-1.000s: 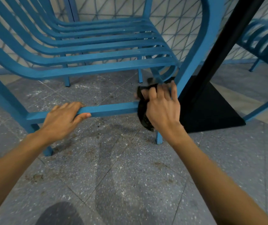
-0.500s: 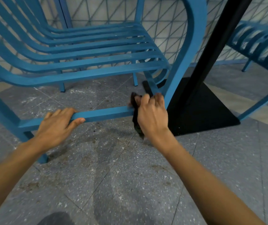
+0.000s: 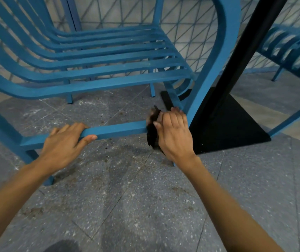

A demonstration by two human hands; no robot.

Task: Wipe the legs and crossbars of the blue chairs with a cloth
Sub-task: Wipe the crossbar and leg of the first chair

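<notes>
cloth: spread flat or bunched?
Bunched: the dark cloth is wadded in the right hand against the crossbar.

Black post (image 3: 243,57) stood on a black square base (image 3: 236,128); speckled grey floor (image 3: 127,206) was dirty; mesh fence (image 3: 109,11) behind.

The blue chair (image 3: 98,70) stands upright on its legs, its seat made of curved parallel slats. A low crossbar (image 3: 116,130) runs level between the 2 near legs, just above the ground. A dark cloth (image 3: 152,131), bunched and partly hidden, is wrapped around the crossbar's right end, seemingly touching the right leg (image 3: 210,75).
</notes>
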